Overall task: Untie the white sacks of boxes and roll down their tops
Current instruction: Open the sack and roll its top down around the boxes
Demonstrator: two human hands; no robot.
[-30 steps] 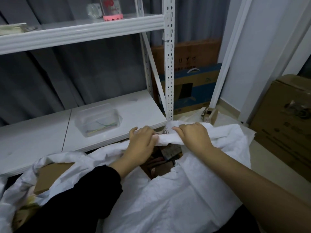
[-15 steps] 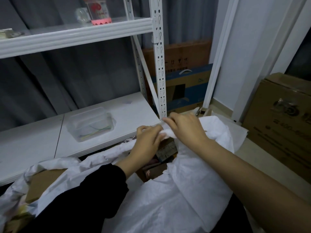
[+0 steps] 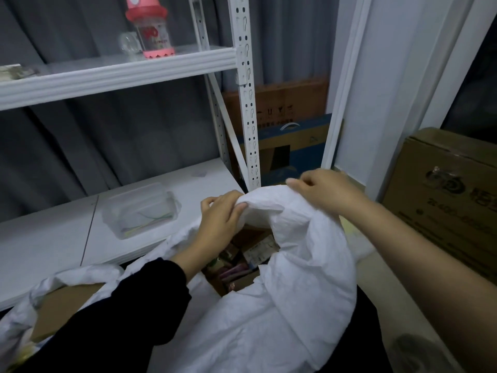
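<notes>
A white sack [image 3: 282, 305] of small boxes [image 3: 250, 254] sits at six o'clock, mouth open; soft, thin, probably light cloth, best taken at the rim; left hand [image 3: 220, 219] and right hand [image 3: 322, 195] pinch it there.

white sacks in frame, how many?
2. One white sack in the centre, top open, both hands on its rim. A second sack at lower left, partly behind the black sleeve. More may lie out of frame.
</notes>
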